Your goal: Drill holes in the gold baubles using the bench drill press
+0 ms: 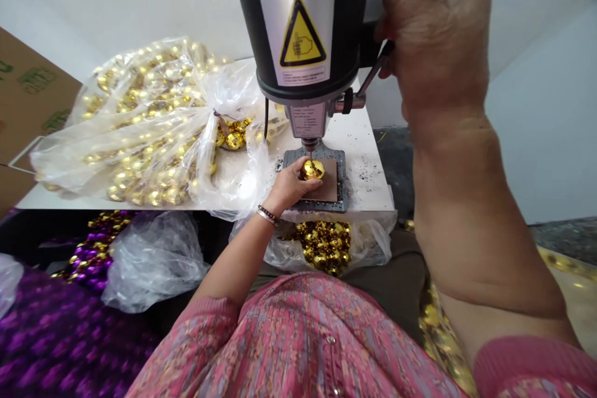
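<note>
My left hand [290,186] cups a shiny gold faceted bauble [313,169] against a brown pad [330,189] on the grey metal base [342,183] of a bench drill press [298,25]. The thin drill bit [310,153] comes down to the bauble's top edge, and the contact point is hard to make out. My right hand [433,37] is closed around the drill's feed lever [373,68], high at the right. A yellow hand-warning label [302,34] faces me on the drill head.
The drill stands on a white table [364,168] scattered with dark specks. A large plastic bag of gold baubles [149,124] lies to its left, and a cardboard box [32,93] stands beyond. Below the table edge are bagged gold baubles [321,245] and purple beads [91,249].
</note>
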Demonstrator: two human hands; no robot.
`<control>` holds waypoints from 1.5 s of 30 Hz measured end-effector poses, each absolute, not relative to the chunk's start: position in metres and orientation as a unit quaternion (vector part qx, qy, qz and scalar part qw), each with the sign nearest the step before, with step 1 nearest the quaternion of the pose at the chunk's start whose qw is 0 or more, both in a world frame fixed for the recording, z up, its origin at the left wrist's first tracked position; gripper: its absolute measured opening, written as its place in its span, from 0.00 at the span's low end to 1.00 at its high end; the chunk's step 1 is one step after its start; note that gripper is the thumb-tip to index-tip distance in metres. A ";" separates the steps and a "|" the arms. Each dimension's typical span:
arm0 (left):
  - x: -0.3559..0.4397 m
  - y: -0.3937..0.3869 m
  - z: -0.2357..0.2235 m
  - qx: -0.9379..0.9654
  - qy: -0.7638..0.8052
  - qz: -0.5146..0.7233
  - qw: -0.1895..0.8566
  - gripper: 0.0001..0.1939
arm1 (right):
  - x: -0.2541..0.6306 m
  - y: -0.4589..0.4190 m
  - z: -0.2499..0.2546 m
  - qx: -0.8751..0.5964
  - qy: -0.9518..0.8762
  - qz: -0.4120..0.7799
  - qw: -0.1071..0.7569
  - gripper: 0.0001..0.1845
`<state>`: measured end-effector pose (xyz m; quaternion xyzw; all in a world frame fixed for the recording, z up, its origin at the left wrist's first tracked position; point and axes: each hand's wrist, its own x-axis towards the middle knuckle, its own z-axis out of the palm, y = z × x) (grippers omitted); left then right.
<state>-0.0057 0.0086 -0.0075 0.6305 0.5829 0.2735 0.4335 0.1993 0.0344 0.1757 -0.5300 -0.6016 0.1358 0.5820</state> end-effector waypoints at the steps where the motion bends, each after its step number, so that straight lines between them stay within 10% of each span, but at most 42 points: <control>1: -0.006 0.008 -0.007 0.633 0.580 0.273 0.435 0.33 | 0.199 0.027 0.173 -0.529 -0.599 0.129 0.587 0.22; 36: 0.000 0.001 -0.013 0.654 0.591 0.261 0.393 0.34 | 0.198 -0.028 0.017 -0.420 -0.628 -0.161 0.635 0.10; 45: 0.000 -0.002 -0.013 0.647 0.585 0.281 0.400 0.30 | 0.192 -0.017 0.086 -0.468 -0.584 -0.125 0.651 0.18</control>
